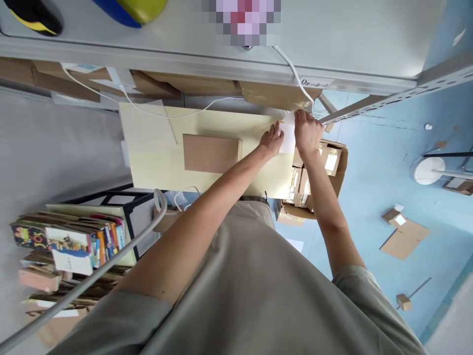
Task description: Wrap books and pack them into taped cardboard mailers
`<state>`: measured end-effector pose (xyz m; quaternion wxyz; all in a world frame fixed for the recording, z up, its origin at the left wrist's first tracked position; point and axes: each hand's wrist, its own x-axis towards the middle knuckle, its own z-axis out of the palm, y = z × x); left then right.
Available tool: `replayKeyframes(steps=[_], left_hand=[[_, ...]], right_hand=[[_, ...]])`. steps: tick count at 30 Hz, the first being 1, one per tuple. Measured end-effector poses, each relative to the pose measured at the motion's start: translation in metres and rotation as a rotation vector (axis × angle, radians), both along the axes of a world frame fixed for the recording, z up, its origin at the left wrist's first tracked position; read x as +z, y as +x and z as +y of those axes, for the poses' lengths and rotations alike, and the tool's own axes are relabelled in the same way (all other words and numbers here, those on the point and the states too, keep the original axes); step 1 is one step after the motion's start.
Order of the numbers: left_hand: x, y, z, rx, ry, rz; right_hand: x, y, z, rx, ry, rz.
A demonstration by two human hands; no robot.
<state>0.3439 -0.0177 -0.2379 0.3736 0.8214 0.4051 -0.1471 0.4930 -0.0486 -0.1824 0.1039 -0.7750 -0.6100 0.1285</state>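
A white sheet of paper (287,140) is at the right end of the pale yellow table (158,173), between my two hands. My left hand (272,141) is at its left edge, fingers curled against the paper. A small orange mark shows by those fingertips. At the paper's upper right, my right hand (309,132) is closed, its fingers bent over the edge. A flat brown cardboard box (211,153) lies on the table to the left of my hands.
A grey metal shelf (177,58) crosses above the table, with a white cable (188,115) hanging below it. An open carton of taped boxes (342,172) stands at the right. Books (107,241) fill a rack at lower left, beside a grey pole (92,270).
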Motion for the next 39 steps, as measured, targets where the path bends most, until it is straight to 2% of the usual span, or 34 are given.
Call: replayKeyframes(steps=[5,12,14,17,22,26,29,33,36,39], left_hand=[[0.009,0.005,0.003,-0.058,0.045,0.081],[0.000,0.007,-0.002,0.047,0.003,-0.045],[-0.001,0.007,-0.001,0.041,-0.003,-0.044],[0.000,0.008,0.001,0.023,-0.010,-0.018],[0.007,0.011,0.000,0.068,-0.044,-0.042],[0.011,0.015,0.000,0.018,-0.036,0.031],[0.010,0.019,0.000,-0.007,-0.044,0.070],[0.005,0.026,-0.006,0.066,-0.069,0.055],[0.002,0.030,-0.010,0.077,-0.042,0.058],[0.007,0.031,-0.011,0.056,-0.024,0.102]], right_hand=[[-0.002,0.003,0.001,-0.033,-0.045,0.004],[-0.010,0.007,0.007,0.012,-0.019,-0.005],[-0.013,0.008,0.009,0.005,-0.015,-0.023],[-0.017,0.011,0.012,0.021,0.014,-0.053],[-0.022,0.018,0.018,0.047,0.013,-0.068],[-0.024,0.017,0.019,0.009,-0.057,-0.024],[-0.025,0.017,0.016,-0.020,0.003,-0.014],[-0.018,0.024,0.006,-0.015,0.081,0.005],[-0.003,0.029,-0.007,-0.029,0.011,0.009],[0.017,0.020,-0.026,-0.005,-0.052,-0.032]])
